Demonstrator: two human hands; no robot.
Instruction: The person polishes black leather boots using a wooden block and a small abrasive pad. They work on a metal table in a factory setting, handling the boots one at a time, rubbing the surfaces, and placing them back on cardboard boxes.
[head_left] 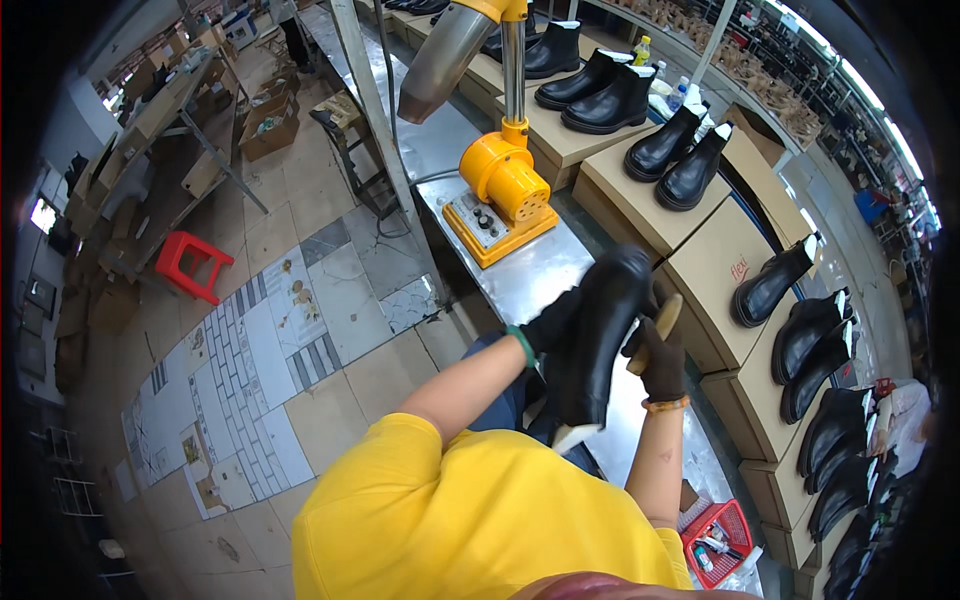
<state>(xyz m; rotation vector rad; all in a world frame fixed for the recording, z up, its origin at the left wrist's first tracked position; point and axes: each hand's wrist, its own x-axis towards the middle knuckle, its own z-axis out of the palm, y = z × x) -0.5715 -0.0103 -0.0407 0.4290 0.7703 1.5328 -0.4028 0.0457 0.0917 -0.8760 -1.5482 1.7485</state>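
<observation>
A black ankle boot (600, 335) is held up in front of me over the metal bench (530, 275), toe pointing away. My left hand (550, 322), in a dark glove with a green cuff, is pushed into or against the boot's opening and holds it. My right hand (663, 362), also dark-gloved with a bead bracelet at the wrist, grips a brush with a pale wooden handle (655, 328) against the boot's right side. My yellow shirt fills the lower middle.
A yellow machine (500, 195) with a steel nozzle (440, 55) stands on the bench ahead. Cardboard boxes (715, 265) carrying several black boots (690, 165) run along the right. A red basket (720, 535) sits at lower right, a red stool (192, 262) on the tiled floor at left.
</observation>
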